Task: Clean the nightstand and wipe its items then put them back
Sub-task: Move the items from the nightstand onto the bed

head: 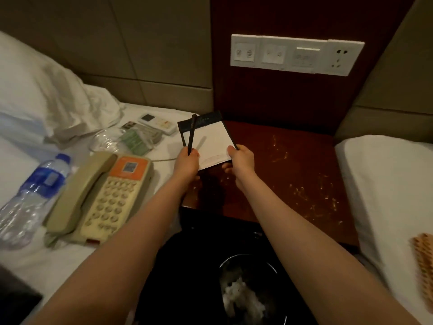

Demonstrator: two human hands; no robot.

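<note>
The dark red wooden nightstand (pixel 288 170) stands between two beds, its top speckled with pale crumbs. Above its left edge I hold a black notepad holder (pixel 212 137) with white paper. My left hand (pixel 186 161) grips its left side and pinches a black pen (pixel 191 133) that lies across the pad. My right hand (pixel 241 160) grips the holder's lower right corner. On the left bed lie a beige telephone (pixel 103 198), a water bottle (pixel 32 198), a white remote (pixel 158 123), a glass ashtray (pixel 105 140) and some packets (pixel 138 139).
A black bin (pixel 253 292) with crumpled white waste stands on the floor in front of the nightstand. A white switch and socket panel (pixel 296 55) is on the wooden wall behind. Pillows (pixel 46 95) lie at left; the right bed (pixel 386 188) holds an orange patterned cloth (pixel 424 261).
</note>
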